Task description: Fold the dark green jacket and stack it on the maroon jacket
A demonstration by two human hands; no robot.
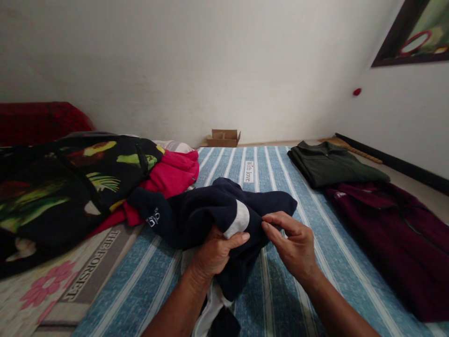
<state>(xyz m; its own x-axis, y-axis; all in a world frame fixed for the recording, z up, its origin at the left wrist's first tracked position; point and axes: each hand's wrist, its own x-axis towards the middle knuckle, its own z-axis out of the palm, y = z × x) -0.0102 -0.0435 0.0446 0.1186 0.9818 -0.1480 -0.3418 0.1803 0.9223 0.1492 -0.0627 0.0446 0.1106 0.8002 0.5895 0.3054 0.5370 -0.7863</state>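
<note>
The left hand (213, 252) has its grip closed around a bunched fold of a navy garment (210, 210), the thumb lying across a white patch (238, 220) on the cloth. The right hand (293, 243) pinches the same garment just beside it, thumb and forefinger pressed together on a bit of dark fabric, the other fingers curled loosely. Both hands are close together, nearly touching.

The navy garment lies crumpled near the middle of the bed, on a blue striped sheet (280, 290), with one end trailing down toward the near edge between the forearms. It bears a small white logo on its left side.

Toward the bed's left edge sits a black bag (70, 187) printed with fruit and leaves; what is inside it cannot be seen. A pink garment (171, 175) lies against the bag, touching the navy one. Along the right edge lie a dark green shirt (329, 164), folded flat, and a maroon jacket (393, 234) just nearer. Beyond the far edge, an open cardboard box (223, 137) stands on the floor by the wall; its contents are hidden.
</note>
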